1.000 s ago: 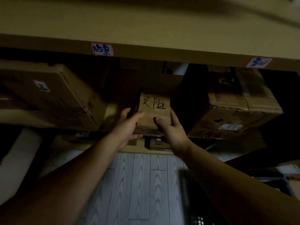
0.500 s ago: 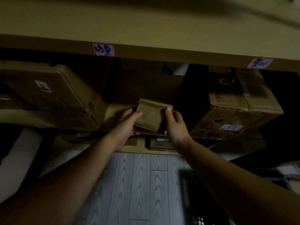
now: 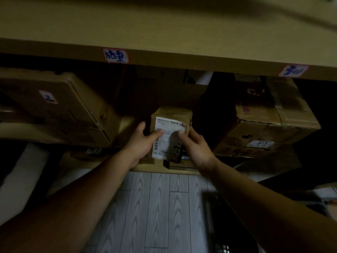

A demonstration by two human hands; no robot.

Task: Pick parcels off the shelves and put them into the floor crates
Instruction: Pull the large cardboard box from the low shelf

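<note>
A small brown cardboard parcel (image 3: pixel 171 115) with a white shipping label facing me is held in front of the shelf opening. My left hand (image 3: pixel 141 143) grips its left side, thumb lying across the label. My right hand (image 3: pixel 196 147) grips its right side, thumb on the label too. Part of a dark floor crate (image 3: pixel 222 225) shows at the lower right, mostly hidden by my right forearm.
A wooden shelf board (image 3: pixel 182 60) with two handwritten tags runs across the top. A large box (image 3: pixel 60 105) sits on the shelf at left, another large box (image 3: pixel 264 123) at right. Grey wood-pattern floor (image 3: pixel 156 207) lies below. A white bundle (image 3: pixel 20 176) lies at lower left.
The parcel has been turned over in both hands: a second ago its handwritten side faced me, now the white shipping label does. It has also come slightly out from the shelf.
</note>
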